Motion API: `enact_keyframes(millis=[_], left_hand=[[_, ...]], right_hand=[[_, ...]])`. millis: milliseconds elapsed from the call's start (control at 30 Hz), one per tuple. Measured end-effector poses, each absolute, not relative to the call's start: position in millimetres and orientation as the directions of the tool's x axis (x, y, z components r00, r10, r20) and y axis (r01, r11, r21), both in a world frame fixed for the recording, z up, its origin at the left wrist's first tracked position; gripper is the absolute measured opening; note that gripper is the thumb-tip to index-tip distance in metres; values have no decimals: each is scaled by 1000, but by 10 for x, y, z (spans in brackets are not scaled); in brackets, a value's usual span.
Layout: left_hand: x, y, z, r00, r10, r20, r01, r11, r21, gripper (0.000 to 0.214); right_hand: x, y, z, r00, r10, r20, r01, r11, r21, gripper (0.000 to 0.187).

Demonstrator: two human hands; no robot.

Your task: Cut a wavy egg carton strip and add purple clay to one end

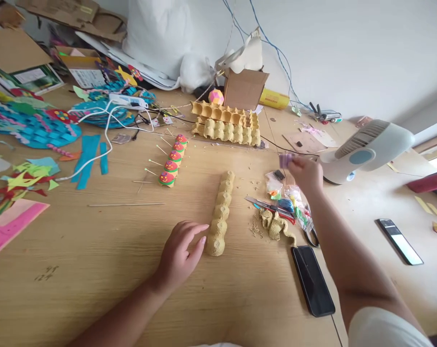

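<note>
Clock bearings taken from the plain egg-carton strip (221, 212), lying mid-surface (113, 270), domes up, its length running roughly 12 to 6.

Left grip (182, 251): between 7 and 8 o'clock, just beside the strip's near end. Fingers loosely bent, thumb apart from them, nothing held. Cannot tell whether the tips touch the cardboard.

Right grip (307, 172): at 2 o'clock, arm extended, closed on a small purple piece (285, 161), pinched at the fingertips. Piece is blurred; exact kind unclear. It appears well apart from the strip.

Between 10 and 11: caterpillar strip (173, 164), five domes painted red over green, smiling faces on several. Pale-tipped thin sticks (152, 172) lie along its left. Longer wooden stick (126, 205) at 9.

At 12: egg-carton pieces (232, 132), cups and domes showing. At 3: utility knife (258, 201), blade out. Just below it, torn carton scraps (276, 227) with crumbs beside them.

At 2, beyond the right grip: white fan (370, 149). At 4: black smartphone (314, 282), screen dark. Second phone (399, 241), screen lit, farther out at 3.
</note>
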State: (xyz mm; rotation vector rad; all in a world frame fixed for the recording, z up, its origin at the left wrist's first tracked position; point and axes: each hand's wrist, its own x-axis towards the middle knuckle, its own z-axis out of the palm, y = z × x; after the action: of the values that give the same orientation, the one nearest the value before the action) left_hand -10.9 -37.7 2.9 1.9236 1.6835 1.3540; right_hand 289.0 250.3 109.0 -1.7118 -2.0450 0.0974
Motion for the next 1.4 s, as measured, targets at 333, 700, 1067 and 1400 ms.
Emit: enact_keyframes(millis=[333, 700, 1067, 1400], left_hand=[[-108, -461, 173, 123, 825, 552, 579, -512, 635, 66], [10, -415, 166, 117, 754, 646, 731, -506, 458, 53], [116, -440, 142, 129, 747, 652, 668, -551, 500, 34], [165, -508, 187, 124, 778, 616, 523, -579, 626, 12]], right_hand=[[2244, -15, 429, -404, 874, -268, -45, -312, -949, 31], [1987, 10, 172, -604, 797, 21, -190, -118, -975, 80], [1979, 35, 50, -524, 850, 57, -184, -48, -982, 49], [2030, 1, 192, -377, 702, 605, 197, 698, -688, 24]])
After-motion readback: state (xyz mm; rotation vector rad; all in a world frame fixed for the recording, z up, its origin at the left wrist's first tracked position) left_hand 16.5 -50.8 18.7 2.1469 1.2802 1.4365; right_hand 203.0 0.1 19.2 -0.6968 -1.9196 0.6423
